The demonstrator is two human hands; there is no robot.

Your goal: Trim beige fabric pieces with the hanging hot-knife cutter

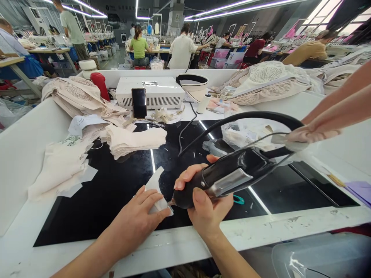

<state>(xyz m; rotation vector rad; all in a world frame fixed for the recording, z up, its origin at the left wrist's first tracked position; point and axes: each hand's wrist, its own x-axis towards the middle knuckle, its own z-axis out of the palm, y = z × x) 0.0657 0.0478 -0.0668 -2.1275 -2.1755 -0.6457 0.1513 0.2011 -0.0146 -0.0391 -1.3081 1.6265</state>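
My left hand (139, 212) presses and pinches a small white fabric piece (153, 183) near the front of the black glass panel (116, 200). In my right hand (207, 210) is a black corded hand tool (232, 173) with a metal lever along its side, fingers wrapped round its front end. The tool's narrow tip points left and meets the fabric's edge beside my left thumb; exact contact is hard to make out. From its rear a thick black cable (246, 116) loops up and back. Under my right hand lies a partly hidden teal object (238, 199).
Another person's hand (310, 135) reaches in from the right by the cable. Stacked cream fabric pieces (136, 139) and cloth heaps (81, 92) lie left. Behind are a white vented box (149, 92), a phone (139, 102), a white bottle (204, 103) and a red flask (100, 85).
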